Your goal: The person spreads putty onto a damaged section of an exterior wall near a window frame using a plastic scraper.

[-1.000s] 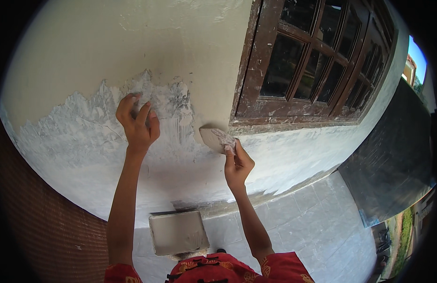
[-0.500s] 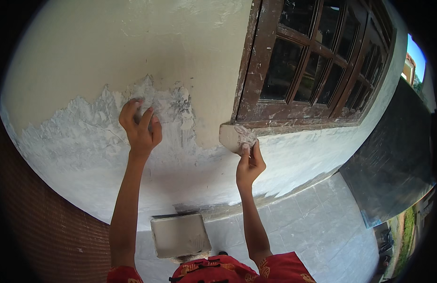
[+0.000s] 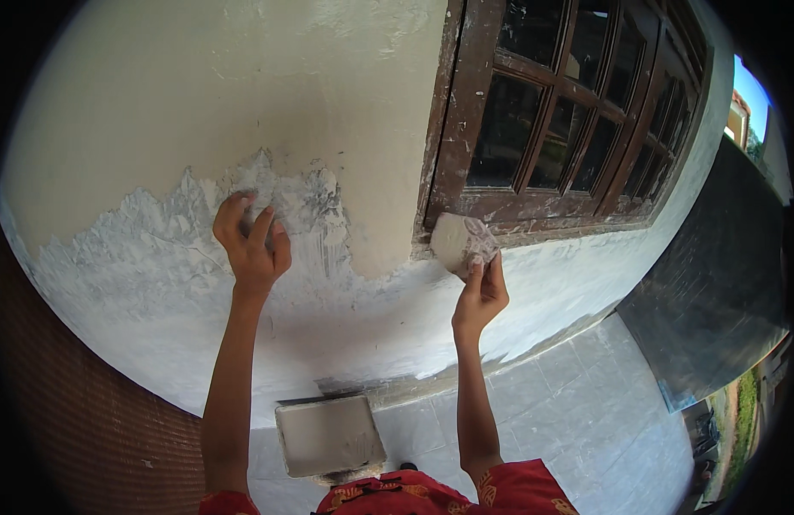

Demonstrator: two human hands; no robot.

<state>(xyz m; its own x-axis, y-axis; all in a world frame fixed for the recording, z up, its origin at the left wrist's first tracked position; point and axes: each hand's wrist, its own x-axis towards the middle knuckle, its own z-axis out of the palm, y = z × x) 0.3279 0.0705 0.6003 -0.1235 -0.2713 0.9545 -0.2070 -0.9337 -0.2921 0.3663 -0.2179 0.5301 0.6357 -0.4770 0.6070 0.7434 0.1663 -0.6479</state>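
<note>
My left hand (image 3: 253, 240) rests on the flaking grey-white patch (image 3: 169, 225) of the wall, fingers spread and curled at the tips; I cannot make out anything beneath them. My right hand (image 3: 481, 300) grips a flat, pale, putty-smeared scraper (image 3: 457, 245) at the lower left corner of the brown wooden window frame (image 3: 464, 167). Cream paint (image 3: 242, 86) covers the wall above the rough patch.
A shallow tray (image 3: 326, 436) of pale material lies below on grey floor tiles (image 3: 568, 386), against the wall's foot. A large dark sheet (image 3: 693, 292) stands at the right. A reddish-brown ribbed surface (image 3: 96, 378) runs along the left.
My right hand has carried the scraper rightward from the cream wall onto the window frame's lower corner. My left hand has shifted slightly lower in the picture, still on the patch.
</note>
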